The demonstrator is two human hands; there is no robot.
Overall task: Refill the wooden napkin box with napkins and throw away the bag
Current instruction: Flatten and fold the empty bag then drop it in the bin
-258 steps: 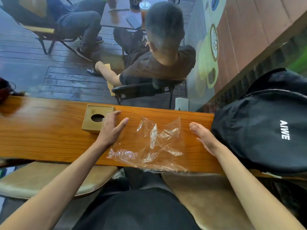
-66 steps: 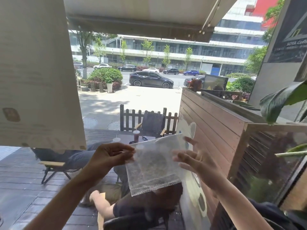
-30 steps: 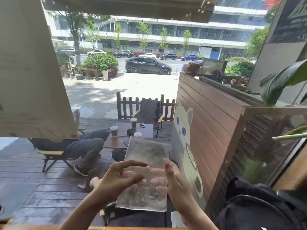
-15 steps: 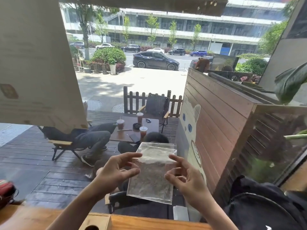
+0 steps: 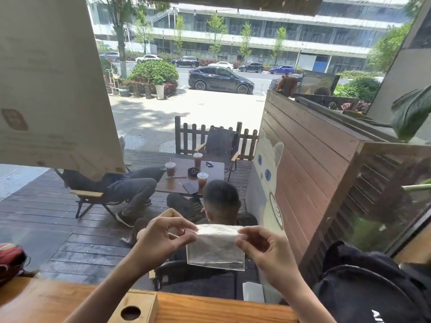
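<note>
A clear plastic bag (image 5: 215, 249), folded to a small flat rectangle, hangs in the air in front of me above the counter. My left hand (image 5: 161, 238) pinches its upper left corner and my right hand (image 5: 263, 245) pinches its upper right corner. The wooden napkin box (image 5: 135, 310), with a round hole in its lid, sits on the wooden counter (image 5: 221, 311) at the bottom edge, below my left forearm. No napkins show.
A black backpack (image 5: 373, 297) lies on the counter at the right. A red object (image 5: 10, 259) sits at the far left. Beyond the window, people sit around a low table (image 5: 189, 178) with drinks. A wooden partition (image 5: 310, 173) stands on the right.
The bag has been folded down to about half its earlier height. Both hands now pinch its top corners, and the view has dipped, showing more of the counter and box.
</note>
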